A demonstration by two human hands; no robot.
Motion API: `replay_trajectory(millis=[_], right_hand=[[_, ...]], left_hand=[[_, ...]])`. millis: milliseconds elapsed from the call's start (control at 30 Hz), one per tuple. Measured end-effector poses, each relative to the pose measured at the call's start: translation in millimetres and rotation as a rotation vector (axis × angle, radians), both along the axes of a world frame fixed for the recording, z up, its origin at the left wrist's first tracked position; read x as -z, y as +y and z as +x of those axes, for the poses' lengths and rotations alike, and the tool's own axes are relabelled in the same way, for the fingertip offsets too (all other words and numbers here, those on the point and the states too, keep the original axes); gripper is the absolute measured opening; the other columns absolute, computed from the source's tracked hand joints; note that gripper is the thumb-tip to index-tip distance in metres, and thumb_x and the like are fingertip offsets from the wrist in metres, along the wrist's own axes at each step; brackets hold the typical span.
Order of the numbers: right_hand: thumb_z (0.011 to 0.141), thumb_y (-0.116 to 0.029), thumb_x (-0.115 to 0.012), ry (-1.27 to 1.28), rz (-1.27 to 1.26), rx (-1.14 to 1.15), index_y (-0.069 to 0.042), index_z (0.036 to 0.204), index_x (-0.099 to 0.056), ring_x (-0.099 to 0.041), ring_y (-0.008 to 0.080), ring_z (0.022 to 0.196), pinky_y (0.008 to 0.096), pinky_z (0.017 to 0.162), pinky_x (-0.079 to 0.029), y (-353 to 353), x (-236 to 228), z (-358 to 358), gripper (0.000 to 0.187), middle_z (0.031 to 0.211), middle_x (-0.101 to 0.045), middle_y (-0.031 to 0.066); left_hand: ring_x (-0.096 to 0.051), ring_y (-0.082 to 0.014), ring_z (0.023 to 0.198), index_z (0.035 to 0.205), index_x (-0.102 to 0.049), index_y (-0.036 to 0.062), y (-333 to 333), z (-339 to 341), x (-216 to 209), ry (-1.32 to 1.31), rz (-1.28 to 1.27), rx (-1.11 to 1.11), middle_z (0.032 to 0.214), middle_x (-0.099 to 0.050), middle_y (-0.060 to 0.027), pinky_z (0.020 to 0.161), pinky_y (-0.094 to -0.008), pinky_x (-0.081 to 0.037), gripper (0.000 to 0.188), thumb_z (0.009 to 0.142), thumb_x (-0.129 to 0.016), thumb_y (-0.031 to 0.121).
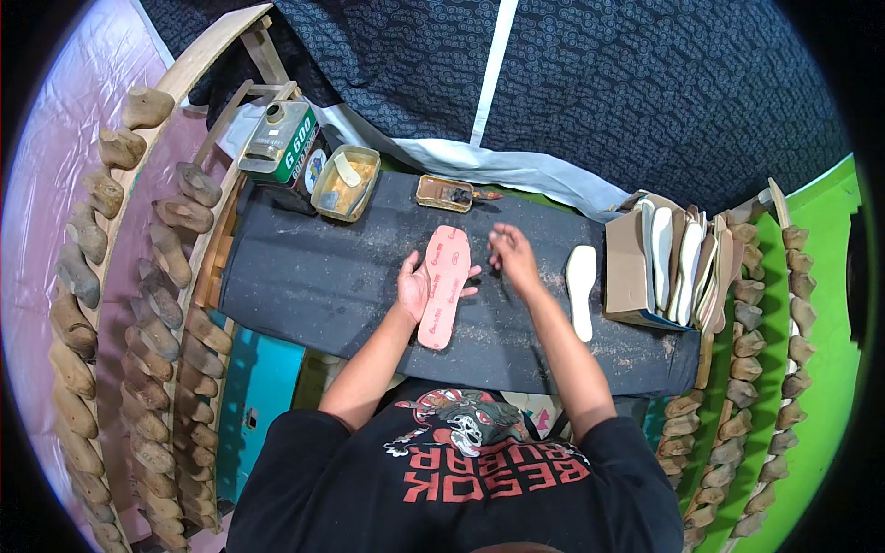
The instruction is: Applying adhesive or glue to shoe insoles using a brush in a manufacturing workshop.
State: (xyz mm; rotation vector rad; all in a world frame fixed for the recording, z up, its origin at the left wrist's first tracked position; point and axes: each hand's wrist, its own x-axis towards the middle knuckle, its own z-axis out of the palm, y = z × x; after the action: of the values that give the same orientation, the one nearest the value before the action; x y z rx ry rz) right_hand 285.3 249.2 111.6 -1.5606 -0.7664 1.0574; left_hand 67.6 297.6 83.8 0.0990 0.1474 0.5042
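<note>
A pink shoe insole (444, 288) with red printing rests on my left hand (412, 292). The palm is beneath it, with the thumb along its left edge and the fingertips showing past its right edge. Just right of the insole, my right hand (518, 261) hovers over the table, apart from it. Its fingers are loosely bent and spread, and I see nothing in them. On the dark tabletop to the right lies a cream-white insole (581, 290).
A cardboard box (630, 267) of upright insoles stands at the right. Toward the back are a small tray (430, 194) with a brush, a yellowish tub (330, 205) and a metal can (277, 147). Racks of wooden shoe lasts (74, 323) flank the table (304, 267).
</note>
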Motion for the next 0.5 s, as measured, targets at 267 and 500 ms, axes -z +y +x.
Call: replay_trajectory(millis=[267,500], right_hand=[[0.102,-0.050,-0.058,0.234,-0.232,0.060,-0.014,0.156,-0.037,-0.059,0.0119,0.058,0.0252,0.051,-0.048,86,18,26,0.068,0.090,-0.064,0.0073],[0.105,-0.031,-0.059,-0.052,0.113,0.017,-0.003,0.129,-0.062,-0.059,0.0107,0.058,0.0273,0.051,-0.048,123,16,12,0.037,0.087,-0.070,0.0058]], left_hand=[[-0.062,-0.0383,0.121,0.157,-0.040,0.0104,-4,-13,8,0.029,-0.027,-0.078,0.159,-0.043,-0.0199,0.095,-0.0577,-0.054,0.072,0.097,-0.033,0.050],[-0.067,-0.0359,0.108,0.153,-0.045,0.0102,-6,-25,9,0.150,0.047,-0.218,0.146,-0.057,-0.0200,0.080,-0.0489,-0.060,0.071,0.102,-0.025,0.055]])
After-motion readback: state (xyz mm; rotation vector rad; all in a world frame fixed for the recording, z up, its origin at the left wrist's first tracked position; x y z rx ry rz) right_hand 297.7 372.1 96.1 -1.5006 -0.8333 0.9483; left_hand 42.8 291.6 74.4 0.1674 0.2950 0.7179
